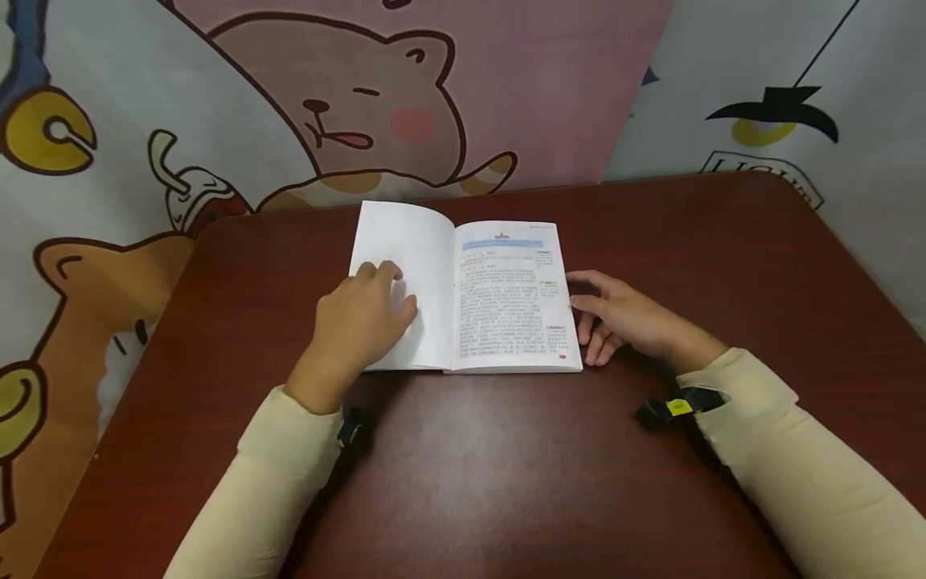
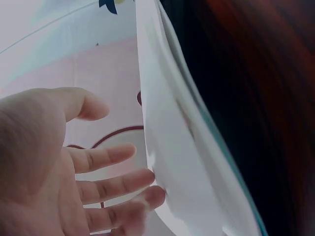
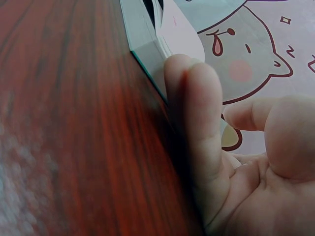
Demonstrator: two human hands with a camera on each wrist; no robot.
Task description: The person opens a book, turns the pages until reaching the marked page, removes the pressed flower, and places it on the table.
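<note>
An open book (image 1: pixel 510 305) lies on the table, its left page blank white and its right page printed with small text and coloured headings. My left hand (image 1: pixel 362 318) is over the blank page, fingers relaxed and parted. In the left wrist view, fingertips (image 2: pixel 156 195) of that hand touch the white page (image 2: pixel 177 162), with nothing gripped. At the book's right edge is my right hand (image 1: pixel 622 314), its fingers loosely bent and thumb apart. The right wrist view shows its fingers (image 3: pixel 204 103) by the page edges and the book's cover (image 3: pixel 147 54); whether they touch is unclear.
The dark red-brown wooden table (image 1: pixel 470 466) spreads around the book. Behind it stands a wall (image 1: pixel 550 96) covered with cartoon animals. Both forearms wear cream sleeves (image 1: pixel 289 450), and a black wrist device (image 1: pixel 658 412) with a yellow tag shows at the right wrist.
</note>
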